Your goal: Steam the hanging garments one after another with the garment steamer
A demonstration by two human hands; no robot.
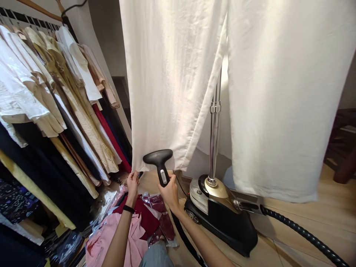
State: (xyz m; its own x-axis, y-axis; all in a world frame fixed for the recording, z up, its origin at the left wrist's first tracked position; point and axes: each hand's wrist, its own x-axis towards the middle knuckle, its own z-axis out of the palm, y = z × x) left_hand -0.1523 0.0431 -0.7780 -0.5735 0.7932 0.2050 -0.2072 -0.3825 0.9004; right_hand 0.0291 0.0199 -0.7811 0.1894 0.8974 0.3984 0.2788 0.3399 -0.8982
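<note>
while left grip (132, 182) pinches white fabric (167, 89), right grip (170, 193) clasps steamer handle (162, 175) near blurrily lettered packet (166, 221).

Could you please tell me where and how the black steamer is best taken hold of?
The steamer is probably best gripped by its narrow handle, coming from below on the person's near side: the handle slants down toward them from the wide head, and the right hand holds it there.
</note>
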